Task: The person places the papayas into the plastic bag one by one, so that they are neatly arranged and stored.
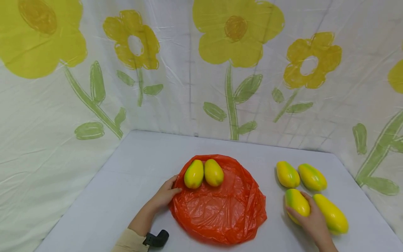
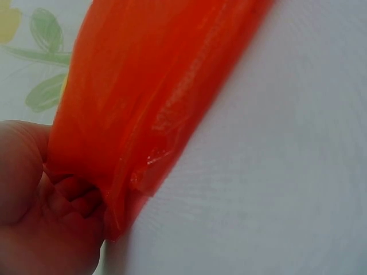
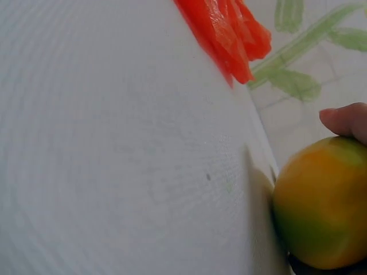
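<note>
A red plastic bag lies spread open on the table, its rim raised. Inside its far left part, two yellow-green papayas sit side by side. My left hand pinches the left rim of the bag; in the left wrist view the thumb and curled fingers have the red film between them. At the right, my right hand grips a papaya from its right side, with the thumb at the near side. The right wrist view shows this papaya close to the tabletop, a fingertip above it.
Beside the gripped fruit are three more papayas: two behind it and one to the right of my right hand. A white table bears everything. Behind it hangs a pale curtain with yellow flowers.
</note>
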A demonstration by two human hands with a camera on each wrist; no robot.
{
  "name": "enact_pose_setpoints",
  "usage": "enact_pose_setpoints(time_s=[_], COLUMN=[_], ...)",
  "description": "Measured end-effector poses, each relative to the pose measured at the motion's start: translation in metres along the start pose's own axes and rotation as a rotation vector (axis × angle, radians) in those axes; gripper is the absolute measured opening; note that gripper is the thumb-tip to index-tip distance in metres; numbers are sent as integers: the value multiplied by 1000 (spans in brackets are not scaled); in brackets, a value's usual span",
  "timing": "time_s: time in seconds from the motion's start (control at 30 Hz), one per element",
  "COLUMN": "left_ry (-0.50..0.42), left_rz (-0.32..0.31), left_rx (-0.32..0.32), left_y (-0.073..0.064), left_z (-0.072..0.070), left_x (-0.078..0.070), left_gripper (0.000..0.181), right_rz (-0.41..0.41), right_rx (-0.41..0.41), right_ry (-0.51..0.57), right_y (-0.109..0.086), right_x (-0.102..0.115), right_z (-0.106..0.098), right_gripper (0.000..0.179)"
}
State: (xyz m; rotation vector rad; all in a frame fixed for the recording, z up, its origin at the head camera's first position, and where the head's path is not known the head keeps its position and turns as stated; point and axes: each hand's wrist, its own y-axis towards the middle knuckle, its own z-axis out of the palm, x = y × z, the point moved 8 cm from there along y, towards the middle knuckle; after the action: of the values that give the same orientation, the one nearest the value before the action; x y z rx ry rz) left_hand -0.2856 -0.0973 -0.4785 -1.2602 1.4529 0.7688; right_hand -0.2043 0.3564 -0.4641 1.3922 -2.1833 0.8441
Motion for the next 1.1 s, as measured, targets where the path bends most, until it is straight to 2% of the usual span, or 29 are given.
enact_pose_setpoints(time_s=[0.3,0.7,1.1], left_ry=[-22,-9,-10], left_rz=[8,3,-1], left_rx=[-6,3,2], left_y=[-2,1,1], left_z=[0,0,-1], left_x=[-2,2,2], left_gripper=[52,52,52], right_rz=[-32,13,-26], right_rx=[-46,-45,-94], right_ry=[18,42,57], right_y=[0,-4,-8], right_x=[3,5,26], right_z=[0,-2,-12], right_gripper=[103,105,98])
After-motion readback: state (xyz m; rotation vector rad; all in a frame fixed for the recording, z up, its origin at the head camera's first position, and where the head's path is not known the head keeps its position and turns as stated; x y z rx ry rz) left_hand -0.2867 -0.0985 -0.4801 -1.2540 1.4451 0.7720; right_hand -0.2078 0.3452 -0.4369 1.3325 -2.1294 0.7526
